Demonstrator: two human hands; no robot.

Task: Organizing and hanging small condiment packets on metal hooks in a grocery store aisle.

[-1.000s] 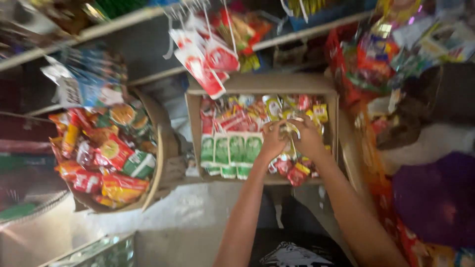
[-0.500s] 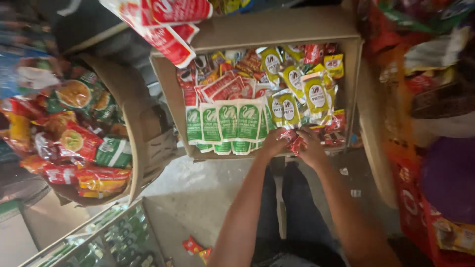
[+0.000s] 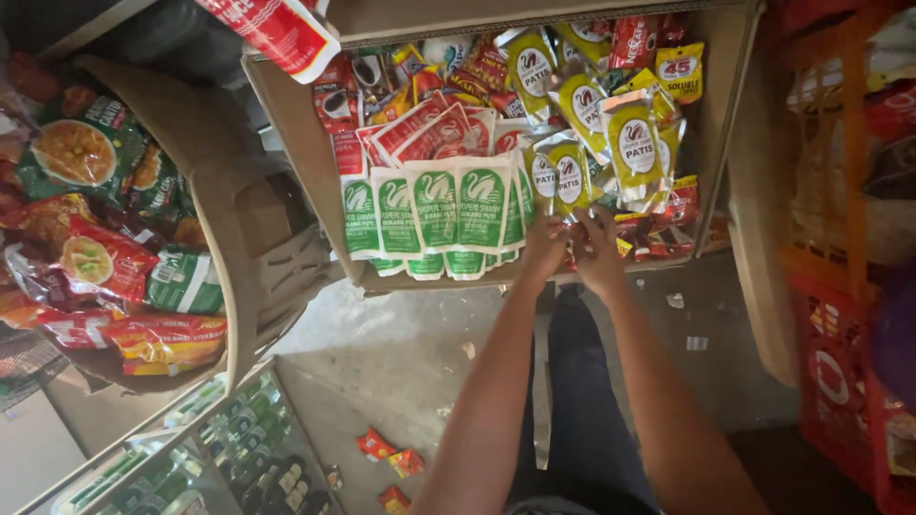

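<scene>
Inside cardboard box (image 3: pixel 286 143): both hands, left hand (image 3: pixel 544 250) and right hand (image 3: pixel 598 253), pinching small red sachets (image 3: pixel 658 243).
Crowding: green-white sachets (image 3: pixel 434 205), yellow-green pouches (image 3: pixel 634 143).

Both hands, left hand (image 3: pixel 546 245) and right hand (image 3: pixel 599 250), touch sachets (image 3: pixel 572 181) in a cardboard box (image 3: pixel 296 143).

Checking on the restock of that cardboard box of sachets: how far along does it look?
Looks done: green-and-white sachets stand in a neat row at the front of the cardboard box. In hand: the left hand and right hand meet over small red packets at the front right. Left: the yellow-green pouches lie jumbled, and small packets on the floor.
</scene>
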